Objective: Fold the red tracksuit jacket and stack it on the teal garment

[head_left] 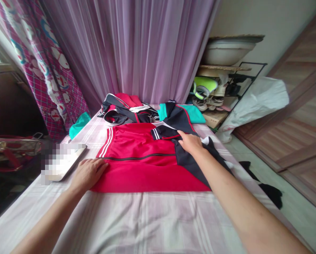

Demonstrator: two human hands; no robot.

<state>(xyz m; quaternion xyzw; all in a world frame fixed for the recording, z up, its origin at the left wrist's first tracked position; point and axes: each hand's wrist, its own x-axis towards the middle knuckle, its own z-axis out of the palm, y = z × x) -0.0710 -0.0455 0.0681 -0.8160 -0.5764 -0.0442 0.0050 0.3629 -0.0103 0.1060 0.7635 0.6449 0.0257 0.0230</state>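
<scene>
A red sports jacket (142, 158) with white side stripes and dark navy sleeves lies spread flat on the bed (136, 222). My left hand (87, 173) rests flat and open on the jacket's left lower edge, fingers stretched out. My right hand (191, 142) lies on the navy sleeve (189, 160) folded across the jacket's right side, fingers extended toward the striped cuff (158, 133). Neither hand grips anything.
More clothes lie at the bed's far end: a red and black garment (126, 109) and teal pieces (189, 113). A blurred flat object (64, 162) lies left of the jacket. A shoe rack (221, 95), a white bag (255, 100) and dark cloth (269, 192) on the floor are at the right.
</scene>
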